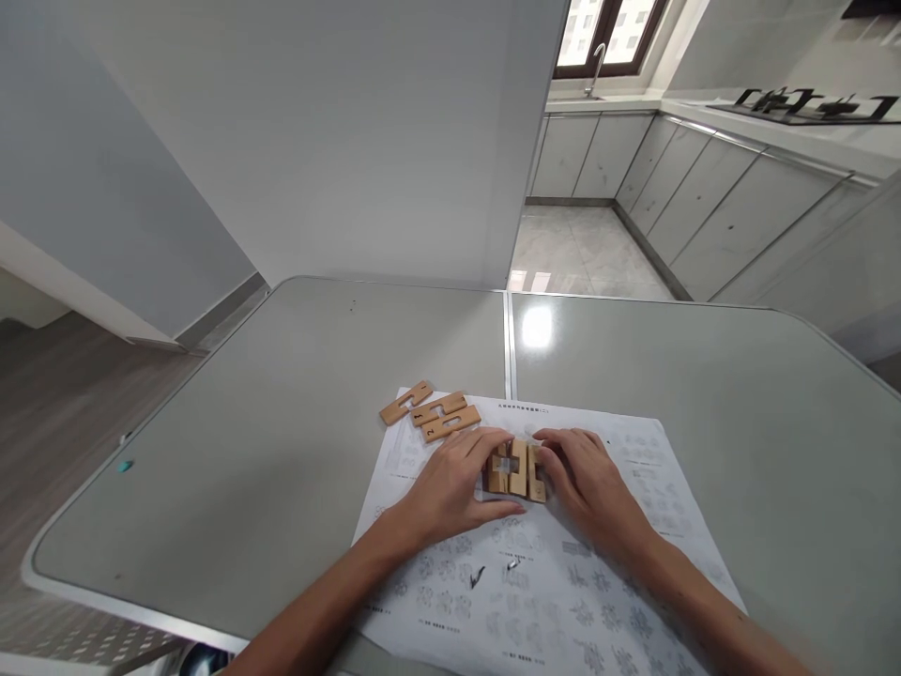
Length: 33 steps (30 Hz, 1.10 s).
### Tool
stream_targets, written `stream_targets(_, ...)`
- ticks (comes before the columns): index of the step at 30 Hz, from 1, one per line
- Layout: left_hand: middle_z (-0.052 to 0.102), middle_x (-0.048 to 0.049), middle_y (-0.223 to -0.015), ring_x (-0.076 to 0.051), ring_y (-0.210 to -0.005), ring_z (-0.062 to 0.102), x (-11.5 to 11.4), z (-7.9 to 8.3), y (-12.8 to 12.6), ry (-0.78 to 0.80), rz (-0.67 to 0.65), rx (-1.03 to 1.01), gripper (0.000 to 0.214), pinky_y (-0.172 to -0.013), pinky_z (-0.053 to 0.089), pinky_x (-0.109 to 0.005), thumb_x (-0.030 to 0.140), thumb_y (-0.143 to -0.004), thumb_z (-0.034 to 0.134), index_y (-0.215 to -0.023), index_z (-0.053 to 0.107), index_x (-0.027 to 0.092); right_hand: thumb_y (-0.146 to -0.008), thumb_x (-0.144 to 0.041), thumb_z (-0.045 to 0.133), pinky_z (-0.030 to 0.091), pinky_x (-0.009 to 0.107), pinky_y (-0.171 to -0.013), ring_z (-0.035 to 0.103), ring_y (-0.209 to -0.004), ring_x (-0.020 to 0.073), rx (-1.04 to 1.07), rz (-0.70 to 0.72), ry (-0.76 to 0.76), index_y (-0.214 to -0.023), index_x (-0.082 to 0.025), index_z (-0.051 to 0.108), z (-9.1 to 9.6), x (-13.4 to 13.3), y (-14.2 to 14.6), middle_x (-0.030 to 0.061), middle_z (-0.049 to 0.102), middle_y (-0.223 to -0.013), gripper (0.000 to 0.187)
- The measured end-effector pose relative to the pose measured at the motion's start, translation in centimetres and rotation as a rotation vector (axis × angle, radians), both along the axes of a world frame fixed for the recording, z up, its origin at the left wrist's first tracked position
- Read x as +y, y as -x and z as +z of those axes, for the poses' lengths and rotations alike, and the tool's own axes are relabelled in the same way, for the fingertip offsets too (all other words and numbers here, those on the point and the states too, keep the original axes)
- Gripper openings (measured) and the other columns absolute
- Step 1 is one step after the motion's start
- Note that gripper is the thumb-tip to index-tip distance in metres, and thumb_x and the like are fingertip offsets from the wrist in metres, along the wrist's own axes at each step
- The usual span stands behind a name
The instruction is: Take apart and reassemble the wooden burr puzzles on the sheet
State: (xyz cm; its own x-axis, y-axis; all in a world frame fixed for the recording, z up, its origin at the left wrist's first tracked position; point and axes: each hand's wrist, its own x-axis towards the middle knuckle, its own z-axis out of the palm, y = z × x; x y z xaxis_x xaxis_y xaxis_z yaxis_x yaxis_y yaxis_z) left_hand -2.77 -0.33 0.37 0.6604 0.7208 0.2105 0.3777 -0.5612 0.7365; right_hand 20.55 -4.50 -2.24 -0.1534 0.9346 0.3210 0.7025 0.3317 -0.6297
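Note:
Several notched wooden puzzle pieces (pixel 519 468) stand side by side between my hands on a printed sheet of paper (pixel 556 620). My left hand (pixel 461 481) grips the left side of this group, its fingers curled over the far edge and its thumb along the near side. The fingers of my right hand (pixel 587 477) are bent against the rightmost wooden piece and partly cover it. Three flat slotted wooden pieces lie just beyond my left hand: one marked 1 (pixel 395 409), one marked 3 (pixel 423 413) and one marked 2 (pixel 435 433).
A small dark scrap (pixel 477 576) and a silvery bit (pixel 512 564) lie on the paper near me. A teal object (pixel 125 466) rests by the left edge of the grey table (pixel 246 469). Behind the table is a white panel (pixel 352 141); kitchen cabinets (pixel 725 197) stand at the right.

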Motion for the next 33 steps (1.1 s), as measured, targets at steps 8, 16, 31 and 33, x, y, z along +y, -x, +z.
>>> stream_targets(8, 0.066, -0.0100, -0.134, -0.030, -0.116, 0.067, -0.1, -0.1, -0.1, -0.022, 0.023, 0.006, 0.076, -0.097, 0.056, -0.047, 0.046, -0.077, 0.087, -0.141, 0.049, 0.027, -0.108, -0.028, 0.046, 0.055, 0.044, -0.087, 0.066, -0.101, 0.0273, 0.099, 0.059, 0.021, -0.114, -0.026, 0.060, 0.3, -0.3, 0.2, 0.0083, 0.072, -0.108, 0.015)
stream_targets(16, 0.071, -0.0087, -0.130, -0.029, -0.109, 0.071, -0.4, 0.0, -0.1, -0.098, 0.066, 0.059, 0.074, -0.090, 0.057, -0.042, 0.053, -0.075, 0.086, -0.136, 0.053, 0.027, -0.108, -0.025, 0.044, 0.057, 0.045, -0.084, 0.068, -0.099, 0.0276, 0.104, 0.132, 0.025, -0.117, -0.027, 0.059, 0.4, -0.4, 0.3, 0.0091, 0.072, -0.108, 0.018)
stream_targets(31, 0.075, -0.0064, -0.117, -0.025, -0.098, 0.073, -0.4, 0.8, 1.1, -0.088, 0.106, 0.065, 0.062, -0.082, 0.058, -0.038, 0.055, -0.076, 0.086, -0.125, 0.063, 0.025, -0.108, -0.024, 0.044, 0.056, 0.043, -0.087, 0.067, -0.099, 0.0255, 0.131, 0.169, 0.034, -0.120, -0.027, 0.058, 0.6, -0.8, 0.4, 0.0059, 0.073, -0.105, 0.019)
stream_targets(33, 0.074, -0.0072, -0.123, -0.024, -0.096, 0.073, -0.7, 1.3, 2.2, -0.098, 0.157, 0.081, 0.062, -0.080, 0.059, -0.037, 0.054, -0.077, 0.085, -0.127, 0.062, 0.026, -0.108, -0.024, 0.044, 0.056, 0.044, -0.088, 0.068, -0.100, 0.0260, 0.125, 0.162, 0.036, -0.121, -0.026, 0.058, 0.6, -0.8, 0.4, 0.0063, 0.073, -0.104, 0.019)
